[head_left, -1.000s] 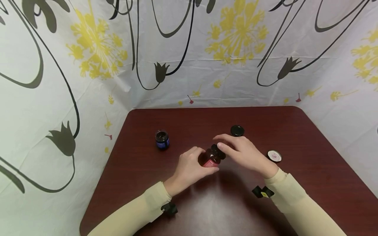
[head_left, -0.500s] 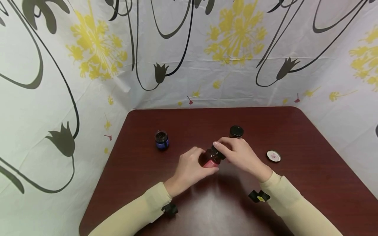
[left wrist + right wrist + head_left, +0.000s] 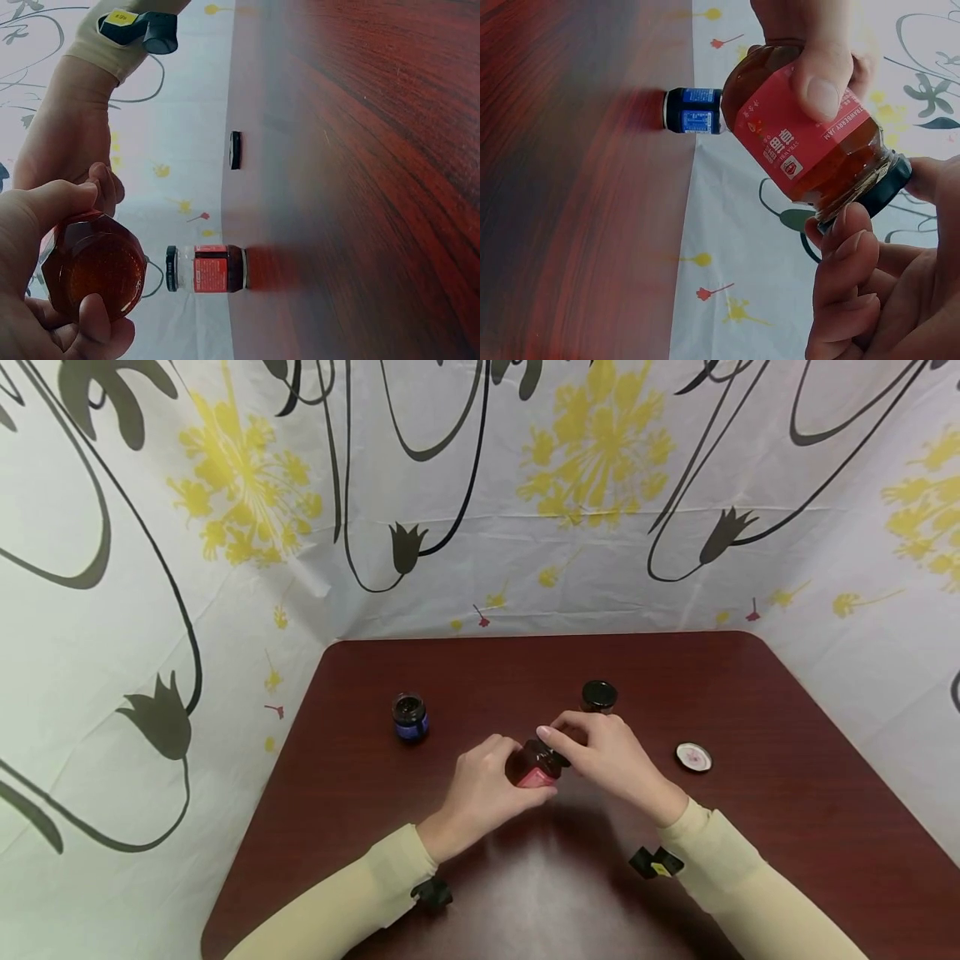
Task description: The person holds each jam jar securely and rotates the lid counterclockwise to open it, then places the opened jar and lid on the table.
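My left hand grips a jar of strawberry jam, a faceted glass jar with a red label, tilted to the right above the table. A black lid sits at the jar's mouth, and my right hand pinches its rim between thumb and fingers. In the left wrist view the jar's amber glass base faces the camera, hiding the lid. Behind my right hand stands another jar with a red label and a black lid. To its right lies a loose lid, white inside up.
A blue-labelled jar, its top uncovered, stands at the back left of the dark red table. A white patterned sheet rises behind the table and along both sides.
My right hand has moved in to the left and closed on the black lid, which now sits nearer the jar's mouth. My left hand keeps its grip on the jar, almost still.
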`<state>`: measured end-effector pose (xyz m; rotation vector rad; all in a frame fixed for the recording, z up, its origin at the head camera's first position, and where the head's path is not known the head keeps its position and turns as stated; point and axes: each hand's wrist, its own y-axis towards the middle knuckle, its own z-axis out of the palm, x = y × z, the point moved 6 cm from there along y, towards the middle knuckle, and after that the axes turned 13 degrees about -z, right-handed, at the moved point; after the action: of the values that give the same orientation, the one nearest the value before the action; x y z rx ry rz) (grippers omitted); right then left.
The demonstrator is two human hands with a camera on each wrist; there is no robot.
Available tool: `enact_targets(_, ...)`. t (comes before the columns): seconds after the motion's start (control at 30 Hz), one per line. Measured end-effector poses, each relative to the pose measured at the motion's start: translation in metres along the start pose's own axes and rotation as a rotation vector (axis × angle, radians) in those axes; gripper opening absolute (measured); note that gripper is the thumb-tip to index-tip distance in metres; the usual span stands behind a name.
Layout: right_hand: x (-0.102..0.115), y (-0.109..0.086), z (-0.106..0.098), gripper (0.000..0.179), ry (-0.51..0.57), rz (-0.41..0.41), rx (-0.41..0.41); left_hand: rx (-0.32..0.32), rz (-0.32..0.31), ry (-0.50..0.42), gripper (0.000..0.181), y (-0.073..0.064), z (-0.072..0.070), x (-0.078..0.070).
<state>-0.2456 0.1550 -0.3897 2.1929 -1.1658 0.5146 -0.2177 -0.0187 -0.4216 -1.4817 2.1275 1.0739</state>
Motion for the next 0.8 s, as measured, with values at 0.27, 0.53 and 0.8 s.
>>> enact_targets(0.27,-0.0014,-0.002,-0.0006,0.036,-0.001,-0.006,0.012,0.006,0.006,-0.006,0.05,-0.0012,0.001,-0.0018)
enact_targets(0.53,-0.002,-0.0015,0.0014,0.035,0.01,-0.011,0.034,0.002,0.016,-0.004,0.048,-0.0019,0.0021,-0.0003)
enact_targets(0.8,-0.0015,-0.0012,0.0027,0.033,0.01,-0.035,0.035,0.009,0.006,0.004,0.048,-0.0023,0.0033,0.0022)
